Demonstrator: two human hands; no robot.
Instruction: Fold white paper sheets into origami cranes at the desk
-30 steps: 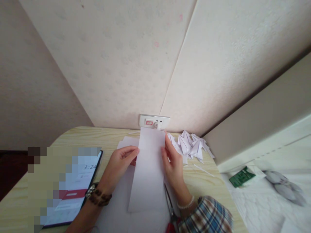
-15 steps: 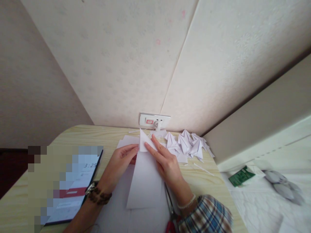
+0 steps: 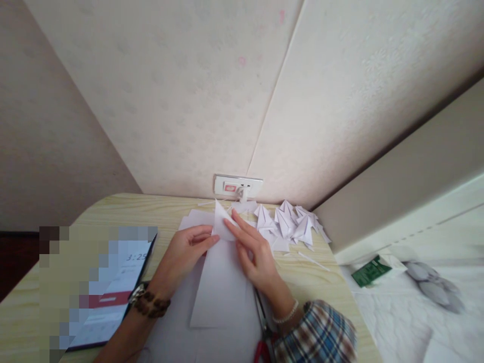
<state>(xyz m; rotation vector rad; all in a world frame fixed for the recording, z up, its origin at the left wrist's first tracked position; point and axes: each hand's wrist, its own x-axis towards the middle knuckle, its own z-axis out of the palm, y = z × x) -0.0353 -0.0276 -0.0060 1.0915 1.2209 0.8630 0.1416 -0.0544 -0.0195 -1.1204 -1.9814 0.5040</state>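
The left hand (image 3: 191, 247) pinches the left edge of a long white paper strip (image 3: 217, 290) between thumb and fingers; the right hand (image 3: 255, 252) lays its outstretched fingers over a flap (image 3: 223, 224) turned down at the strip's far end, though whether it grips the paper or only presses it I cannot tell; the strip lies between the hands, its near end over larger white sheets (image 3: 170, 327) on the wooden table (image 3: 132, 206); a pair of red-handled scissors (image 3: 267, 334) sits beside the right forearm, partly hidden by it; folded paper pieces (image 3: 285, 224) cluster beyond the right hand; a lit tablet (image 3: 121, 282) lies left of the left wrist; a wall socket (image 3: 238, 185) holds a white plug (image 3: 242, 193)
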